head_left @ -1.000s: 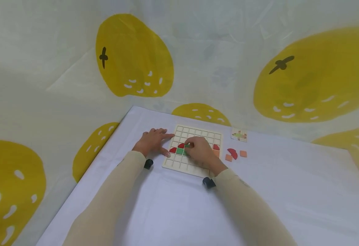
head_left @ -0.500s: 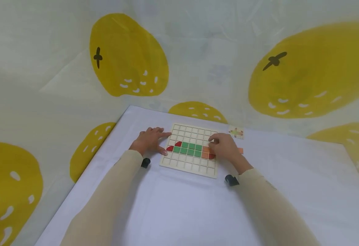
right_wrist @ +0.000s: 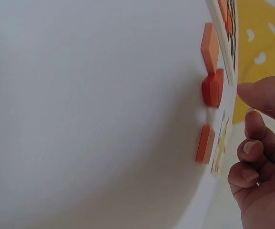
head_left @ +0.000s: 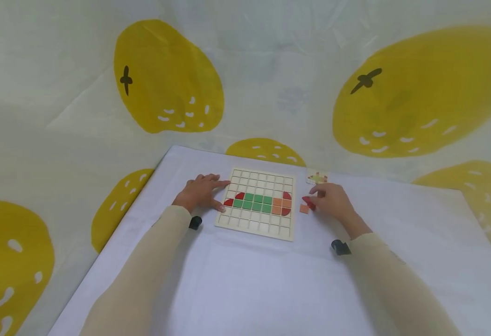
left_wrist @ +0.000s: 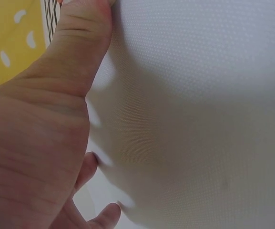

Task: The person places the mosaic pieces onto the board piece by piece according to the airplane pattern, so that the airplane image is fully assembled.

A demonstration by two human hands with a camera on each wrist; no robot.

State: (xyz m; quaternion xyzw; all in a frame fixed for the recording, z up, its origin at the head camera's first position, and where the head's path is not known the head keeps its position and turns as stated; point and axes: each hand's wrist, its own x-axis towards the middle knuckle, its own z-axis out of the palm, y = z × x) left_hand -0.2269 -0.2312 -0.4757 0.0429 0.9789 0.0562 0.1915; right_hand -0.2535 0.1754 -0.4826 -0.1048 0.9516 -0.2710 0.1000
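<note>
A pale wooden grid board lies on the table, with a band of green squares, orange squares and red rounded pieces across its middle. My left hand rests at its left side, fingers spread, forefinger and thumb touching the edge. To the right of the board, my right hand hangs over loose red rounded pieces. Its thumb and forefinger stand slightly apart with nothing between them; the other fingers curl in. One loose orange square lies beside the red pieces.
Another orange square lies under the right hand, hidden in the head view. Behind it is a small picture card. A white cloth covers the table, and a curtain printed with yellow fruit hangs at the back.
My right hand has moved right from over the board to the loose pieces beside it, uncovering the full green and orange band. My left hand stays at the board's left edge.
</note>
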